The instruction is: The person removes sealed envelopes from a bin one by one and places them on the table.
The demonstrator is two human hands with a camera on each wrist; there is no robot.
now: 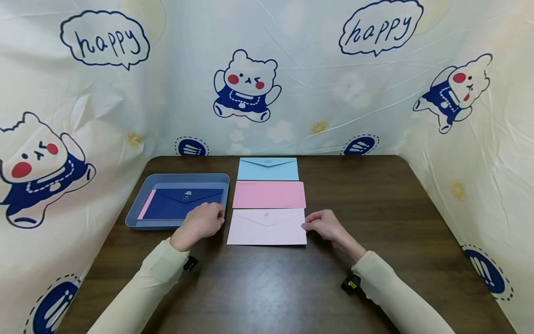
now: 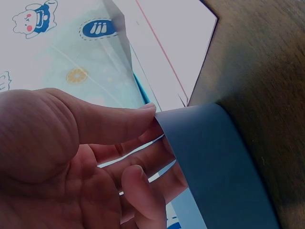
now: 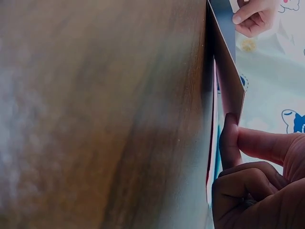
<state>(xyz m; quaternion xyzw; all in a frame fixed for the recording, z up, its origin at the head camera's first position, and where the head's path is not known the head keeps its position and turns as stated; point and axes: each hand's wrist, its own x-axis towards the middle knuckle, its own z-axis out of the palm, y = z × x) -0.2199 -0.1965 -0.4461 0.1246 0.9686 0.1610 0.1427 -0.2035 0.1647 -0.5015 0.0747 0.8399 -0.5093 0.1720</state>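
Note:
My left hand (image 1: pixel 202 220) is at the right side of a blue-grey tray (image 1: pixel 158 226). In the left wrist view its thumb and fingers hold the tray's rim. A navy envelope (image 1: pixel 175 208) with a triangular flap lies in the tray, over a pink one (image 1: pixel 146 204) whose left edge shows. With thumb and forefinger, my right hand (image 1: pixel 327 225) pinches the right edge of a pale lilac envelope (image 1: pixel 267 235). That edge stands a little off the table in the right wrist view. Behind it are a pink envelope (image 1: pixel 269 195) and a light blue envelope (image 1: pixel 268 172), in a column.
A dark brown wooden table (image 1: pixel 359 195) carries everything, with the tray at its left. Printed cloth (image 1: pixel 308 83) with cartoon bears hangs around its back and sides. A small black device (image 1: pixel 351 284) sits at the right wrist.

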